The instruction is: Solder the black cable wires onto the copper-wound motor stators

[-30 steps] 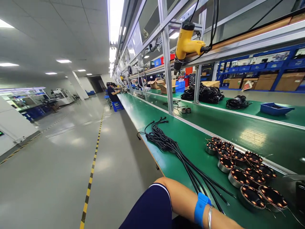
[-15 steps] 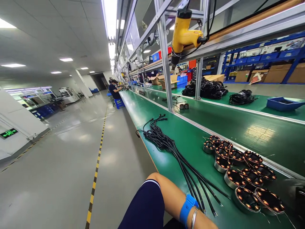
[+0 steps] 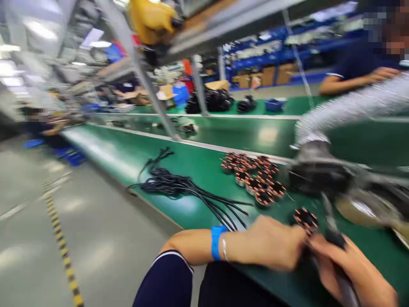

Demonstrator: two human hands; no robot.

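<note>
My left hand (image 3: 276, 243), with a blue wrist strap and a silver bracelet above it, is closed at the near side of a copper-wound motor coil (image 3: 306, 218); its fingertips are blurred. My right hand (image 3: 348, 260) is wrapped round a dark-handled tool (image 3: 335, 238) whose metal tip points up and away, just right of that coil. On the green bench (image 3: 191, 217), several more copper-wound coils (image 3: 255, 177) stand in a cluster beyond my hands. A bundle of black cables (image 3: 172, 183) lies to their left, its cut ends toward my left wrist.
A silver flexible duct (image 3: 354, 108) with a dark hood (image 3: 319, 168) hangs over the bench at right. Behind it sits a person (image 3: 358, 64). Metal posts (image 3: 143, 76) and a yellow heat gun (image 3: 151, 21) are above. Another person (image 3: 38, 121) sits far left.
The view has swung right. Both hands, the tool, the duct and the person across the bench have come into sight. One coil now stands apart from the cluster, at my hands.
</note>
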